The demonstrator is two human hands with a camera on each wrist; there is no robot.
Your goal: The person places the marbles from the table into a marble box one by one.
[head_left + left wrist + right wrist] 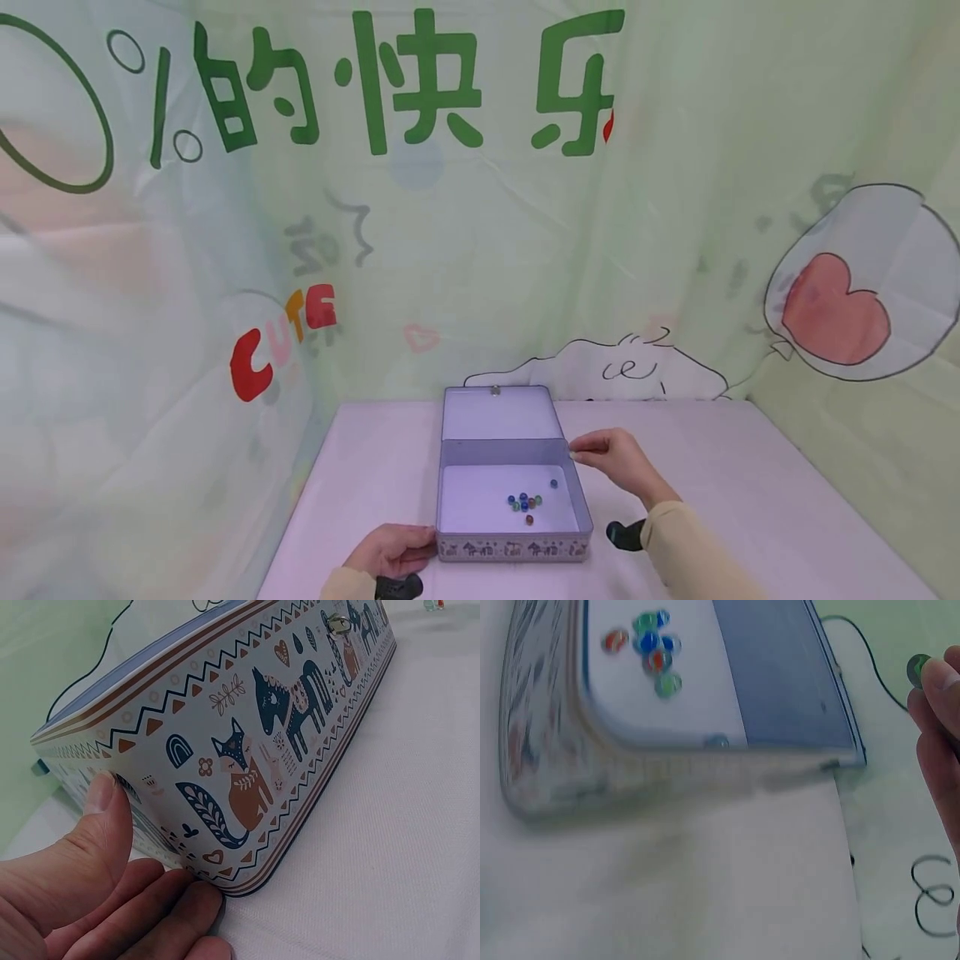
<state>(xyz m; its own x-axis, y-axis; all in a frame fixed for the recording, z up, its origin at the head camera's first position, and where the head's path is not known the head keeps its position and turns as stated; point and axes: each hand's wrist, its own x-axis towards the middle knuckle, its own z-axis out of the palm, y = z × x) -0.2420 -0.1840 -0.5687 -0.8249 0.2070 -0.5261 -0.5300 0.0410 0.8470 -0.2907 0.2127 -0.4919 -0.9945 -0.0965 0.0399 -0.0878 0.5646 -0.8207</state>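
An open tin box (513, 546) with animal print on its sides stands on the table, its hinged lid (495, 414) tipped back. Several glass marbles (524, 506) lie in it, mostly clustered right of the middle. My right hand (617, 460) is beside the tin's back right corner and pinches a green marble (918, 671) between thumb and fingertip. At the front left corner, my left hand (392, 547) touches the tin. In the left wrist view its thumb (100, 793) lies against the side wall, with the other fingers low at the bottom edge by the table.
The pale table (375, 467) reaches back to a hanging printed cloth (525, 250), which also covers both sides. A dark strap piece (625, 536) shows at the right wrist, and another (399, 587) at the left. A small clasp (339, 625) sits on the tin's front.
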